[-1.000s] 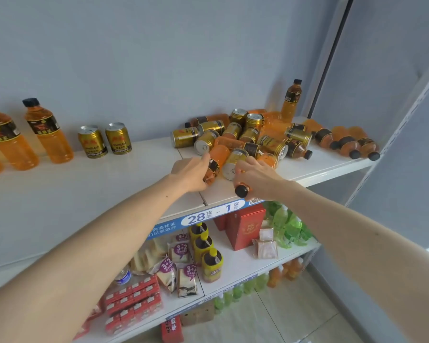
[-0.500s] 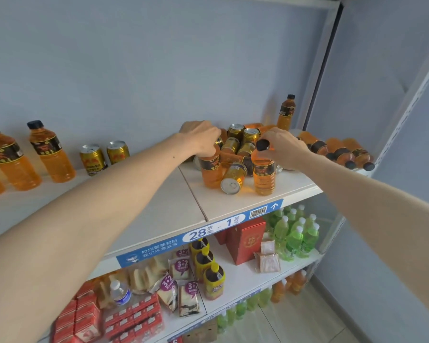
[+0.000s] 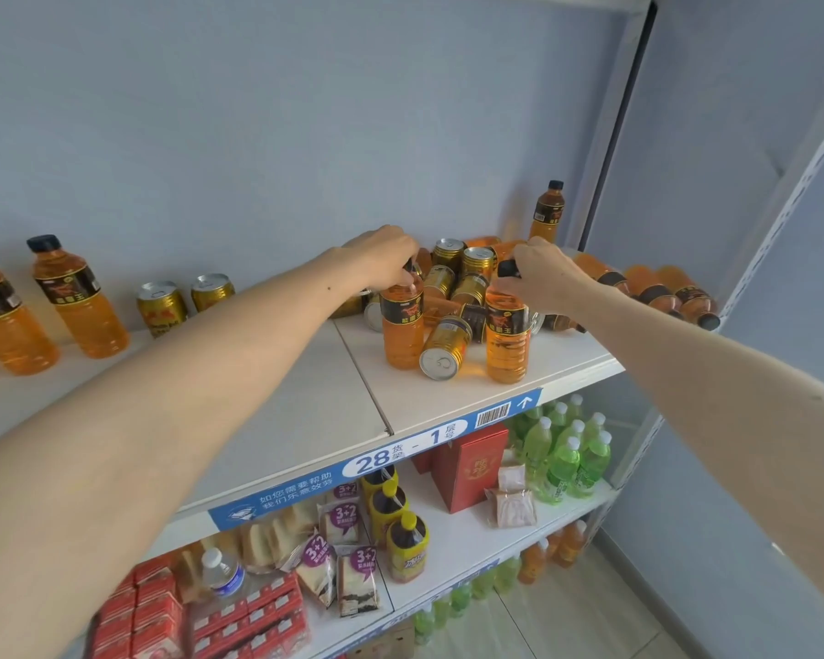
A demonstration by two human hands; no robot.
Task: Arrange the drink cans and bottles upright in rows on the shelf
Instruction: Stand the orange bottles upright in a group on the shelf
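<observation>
My left hand [image 3: 385,252] grips the cap end of an orange drink bottle [image 3: 403,325] that stands upright on the white top shelf [image 3: 567,359]. My right hand [image 3: 541,275] grips the black cap of a second orange bottle [image 3: 506,340], also upright, near the shelf's front edge. Between them a gold can [image 3: 443,347] lies on its side. Behind is a heap of gold cans [image 3: 462,268] and several orange bottles [image 3: 657,292] lying flat. One bottle [image 3: 547,212] stands at the back corner. At far left, upright bottles [image 3: 79,297] and two upright cans [image 3: 182,302] line the wall.
A blue label strip [image 3: 400,456] runs along the shelf's front edge. Below it are green bottles [image 3: 567,456], a red box [image 3: 472,463], yellow-capped bottles [image 3: 396,520], snack packs and red cartons. A metal upright [image 3: 610,135] bounds the shelf at right.
Both hands took a lying bottle each from the heap, turned it upright and now hold it by the cap, standing on the shelf. The camera has tilted up.
</observation>
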